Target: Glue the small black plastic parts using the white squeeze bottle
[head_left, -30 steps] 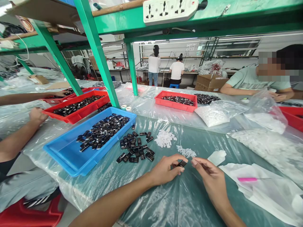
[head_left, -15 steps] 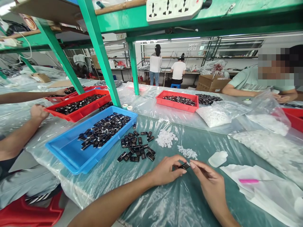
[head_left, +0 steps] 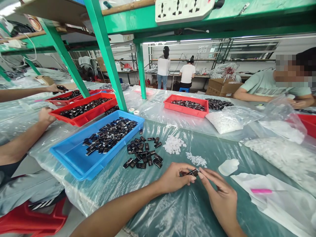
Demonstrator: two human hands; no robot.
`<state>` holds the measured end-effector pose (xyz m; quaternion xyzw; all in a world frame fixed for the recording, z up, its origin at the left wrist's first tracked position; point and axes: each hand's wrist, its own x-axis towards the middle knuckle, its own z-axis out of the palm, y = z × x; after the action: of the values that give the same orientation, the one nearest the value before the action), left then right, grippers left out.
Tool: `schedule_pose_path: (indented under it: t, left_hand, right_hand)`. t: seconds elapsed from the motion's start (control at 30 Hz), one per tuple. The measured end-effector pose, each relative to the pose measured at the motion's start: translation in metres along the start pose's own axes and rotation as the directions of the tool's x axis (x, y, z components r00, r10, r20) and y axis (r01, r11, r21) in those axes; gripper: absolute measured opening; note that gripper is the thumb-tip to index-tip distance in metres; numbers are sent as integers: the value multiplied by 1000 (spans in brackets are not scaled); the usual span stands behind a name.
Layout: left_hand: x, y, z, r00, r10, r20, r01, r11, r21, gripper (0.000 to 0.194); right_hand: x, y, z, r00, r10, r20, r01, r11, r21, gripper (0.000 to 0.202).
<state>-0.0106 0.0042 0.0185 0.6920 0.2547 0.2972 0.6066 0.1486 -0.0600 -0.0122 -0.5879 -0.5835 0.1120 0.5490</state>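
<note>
Between thumb and fingers, my left hand (head_left: 174,178) grips a small black piece (head_left: 193,172) above the plastic-covered table. My right hand (head_left: 221,194) is closed at the right end of that piece, its fingertips pinched; whatever lies between them is too small to make out. Just beyond my hands lie a small heap of tiny white bits (head_left: 196,159) and a pile of larger white pieces (head_left: 173,144). Loose black pieces (head_left: 140,153) are spread to the left, beside a blue tray (head_left: 66,156) with many more in it.
Red trays (head_left: 79,121) (head_left: 186,113) hold black pieces. At right lie a pink-handled tool (head_left: 261,191) on white sheeting (head_left: 249,184) and bags of white parts (head_left: 225,123). A green post (head_left: 107,59) rises behind the blue tray. Co-workers' arms (head_left: 27,140) show at left; another person (head_left: 261,85) sits at right.
The view has shifted slightly. My right fingertips have closed in on the end of the black piece. At far left, a co-worker's hand has lifted a black item above the red tray.
</note>
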Motion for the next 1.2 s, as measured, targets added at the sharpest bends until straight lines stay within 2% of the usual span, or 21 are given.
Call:
schedule_pose_path:
  t: [0.23,0.4,0.47,0.6,0.73,0.87,0.97,1.03,1.13,1.17,1.2]
  left_hand:
    - [-2,-1,1,999,13,-36,-10,998,65,34]
    - [-4,-4,-1,999,-28,-40,33,989,145,34]
    - [-3,-4,-3,999,-33,-17,35,984,172,34]
    - [1,2,-10,999,-52,16,48,981,186,34]
    - [8,12,-28,995,-82,-56,91,979,183,35]
    - [9,30,-65,971,-8,-238,90,938,336,35]
    - [1,52,-106,895,76,-439,152,875,461,38]
    - [-9,69,-136,796,179,-578,256,766,590,37]
    - [-24,87,-174,594,300,-746,575,490,655,38]
    - [-28,89,-183,545,334,-769,665,385,639,44]
    - [-31,90,-188,513,363,-778,730,293,618,51]
  right_hand:
    - [-3,-2,2,997,-78,11,78,995,-60,18]
    - [-1,1,3,994,-91,53,95,993,-74,15]
    - [0,4,4,994,-57,95,64,996,-66,15]
    - [-1,5,7,976,122,178,-110,991,-73,27]
    - [-2,4,5,964,214,159,-206,976,-65,37]
    - [-1,7,-1,963,204,178,-204,979,-21,32]
    - [-1,10,-4,953,213,216,-214,977,-19,32]
    - [-1,9,-4,950,202,237,-204,979,-15,32]
    - [-2,6,-2,949,183,257,-189,982,-1,31]
    - [-2,5,-2,945,188,266,-196,981,3,31]
    - [-2,4,-1,941,197,274,-207,978,6,31]
